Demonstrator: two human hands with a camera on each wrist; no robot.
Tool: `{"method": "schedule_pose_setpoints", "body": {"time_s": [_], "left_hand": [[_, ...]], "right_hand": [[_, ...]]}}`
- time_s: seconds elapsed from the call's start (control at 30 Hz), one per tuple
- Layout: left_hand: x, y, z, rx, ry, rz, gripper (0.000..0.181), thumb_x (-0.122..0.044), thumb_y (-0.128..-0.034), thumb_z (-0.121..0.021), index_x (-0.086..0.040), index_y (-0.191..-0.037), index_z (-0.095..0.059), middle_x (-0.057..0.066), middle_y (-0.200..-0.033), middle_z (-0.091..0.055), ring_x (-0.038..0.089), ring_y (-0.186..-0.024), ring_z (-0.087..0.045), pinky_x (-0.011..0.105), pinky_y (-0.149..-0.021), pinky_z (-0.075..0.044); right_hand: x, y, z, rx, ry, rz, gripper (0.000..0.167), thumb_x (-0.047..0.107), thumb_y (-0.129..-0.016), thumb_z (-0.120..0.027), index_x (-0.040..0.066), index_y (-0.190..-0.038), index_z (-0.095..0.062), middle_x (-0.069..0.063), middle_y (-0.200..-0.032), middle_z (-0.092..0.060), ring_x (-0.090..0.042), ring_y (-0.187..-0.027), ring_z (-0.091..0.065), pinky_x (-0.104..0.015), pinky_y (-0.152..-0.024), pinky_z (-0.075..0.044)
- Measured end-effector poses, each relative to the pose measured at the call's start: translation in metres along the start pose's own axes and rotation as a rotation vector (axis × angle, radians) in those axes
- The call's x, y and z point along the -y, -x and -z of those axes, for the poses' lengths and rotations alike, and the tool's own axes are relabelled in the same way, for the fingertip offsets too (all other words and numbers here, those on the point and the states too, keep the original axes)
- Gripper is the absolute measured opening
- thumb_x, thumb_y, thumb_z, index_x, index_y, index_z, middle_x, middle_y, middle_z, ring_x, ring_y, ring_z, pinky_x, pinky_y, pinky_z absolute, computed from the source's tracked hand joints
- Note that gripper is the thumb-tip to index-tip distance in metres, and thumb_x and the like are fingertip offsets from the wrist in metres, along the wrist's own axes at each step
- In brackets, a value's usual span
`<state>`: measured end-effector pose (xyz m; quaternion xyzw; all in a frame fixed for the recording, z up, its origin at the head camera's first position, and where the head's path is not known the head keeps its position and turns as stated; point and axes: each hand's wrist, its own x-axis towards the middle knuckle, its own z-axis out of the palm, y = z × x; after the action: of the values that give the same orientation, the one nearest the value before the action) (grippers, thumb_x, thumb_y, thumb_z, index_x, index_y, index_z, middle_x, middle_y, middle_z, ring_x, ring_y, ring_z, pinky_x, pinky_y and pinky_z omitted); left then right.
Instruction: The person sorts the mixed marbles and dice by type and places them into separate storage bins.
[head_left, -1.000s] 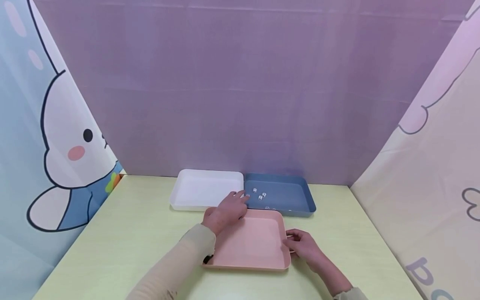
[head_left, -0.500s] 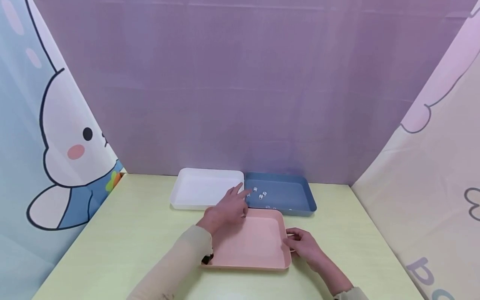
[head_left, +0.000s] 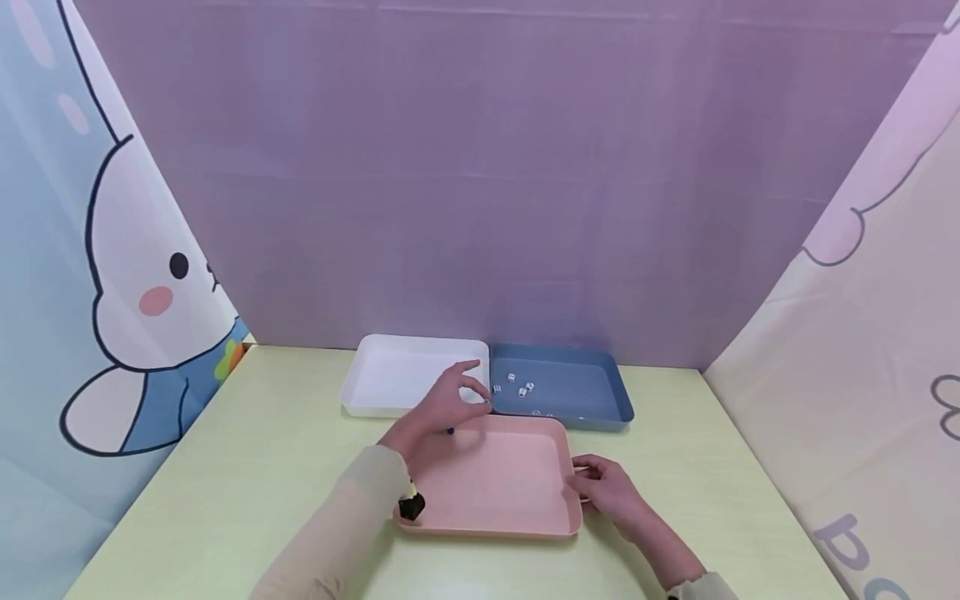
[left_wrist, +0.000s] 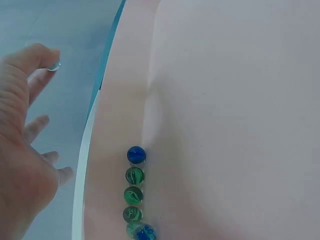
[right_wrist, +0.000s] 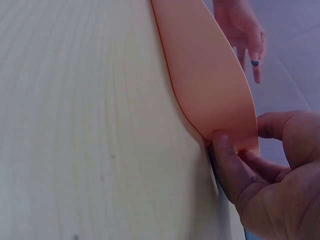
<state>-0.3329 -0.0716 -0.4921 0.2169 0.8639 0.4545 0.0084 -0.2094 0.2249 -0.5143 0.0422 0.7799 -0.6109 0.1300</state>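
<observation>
Thumb and index finger of my left hand pinch a small glass marble, near where the white and blue trays meet, just beyond the pink tray's far edge. Its other fingers are spread. Along one wall of the pink tray, the left wrist view shows several marbles in a row, blue and green. My right hand grips the pink tray's right wall, thumb and fingers on either side of it. The left forearm covers the tray's left part.
At the back left stands the white tray. The blue tray beside it holds several white dice. A purple cloth hangs behind the table, with patterned cloths at both sides.
My left hand has drawn back slightly to the left and turned, and a marble now shows between its thumb and index finger. The right hand has stayed on the pink tray.
</observation>
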Motion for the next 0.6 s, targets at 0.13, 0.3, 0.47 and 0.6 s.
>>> {"method": "schedule_pose_setpoints", "body": {"time_s": [0.13, 0.3, 0.47, 0.6], "left_hand": [[0.000, -0.005, 0.003, -0.037, 0.056, 0.037, 0.008, -0.026, -0.0806, -0.078, -0.019, -0.084, -0.077, 0.010, -0.151, -0.036, 0.036, -0.139, -0.029, 0.054, -0.108, -0.029], [-0.003, -0.017, 0.008, -0.065, 0.082, 0.090, 0.005, -0.024, -0.0814, -0.077, -0.019, -0.083, -0.077, 0.008, -0.150, -0.039, 0.035, -0.139, -0.029, 0.055, -0.108, -0.030], [-0.001, -0.033, 0.011, -0.099, 0.110, 0.106, 0.008, -0.021, -0.0807, -0.078, -0.015, -0.085, -0.076, 0.011, -0.147, -0.043, 0.035, -0.138, -0.031, 0.054, -0.107, -0.031], [0.003, -0.041, 0.011, -0.116, 0.166, 0.108, 0.010, -0.019, -0.0805, -0.078, -0.012, -0.086, -0.075, 0.016, -0.145, -0.045, 0.035, -0.137, -0.033, 0.055, -0.107, -0.031]], "right_hand": [[0.001, 0.000, 0.000, 0.004, 0.000, -0.003, 0.037, 0.006, -0.091, -0.063, -0.012, -0.123, -0.054, -0.016, -0.097, -0.065, -0.028, -0.079, -0.067, -0.040, -0.063, -0.057], [0.003, 0.001, 0.000, 0.007, 0.002, -0.001, 0.038, 0.006, -0.091, -0.063, -0.012, -0.123, -0.054, -0.016, -0.097, -0.065, -0.027, -0.079, -0.067, -0.039, -0.064, -0.057], [0.004, 0.001, 0.000, 0.012, -0.004, 0.001, 0.037, 0.006, -0.091, -0.063, -0.013, -0.122, -0.054, -0.016, -0.097, -0.065, -0.026, -0.079, -0.067, -0.039, -0.065, -0.057], [0.004, 0.001, 0.000, 0.021, -0.016, 0.002, 0.038, 0.006, -0.091, -0.063, -0.013, -0.123, -0.053, -0.016, -0.096, -0.065, -0.027, -0.079, -0.067, -0.039, -0.065, -0.057]]}}
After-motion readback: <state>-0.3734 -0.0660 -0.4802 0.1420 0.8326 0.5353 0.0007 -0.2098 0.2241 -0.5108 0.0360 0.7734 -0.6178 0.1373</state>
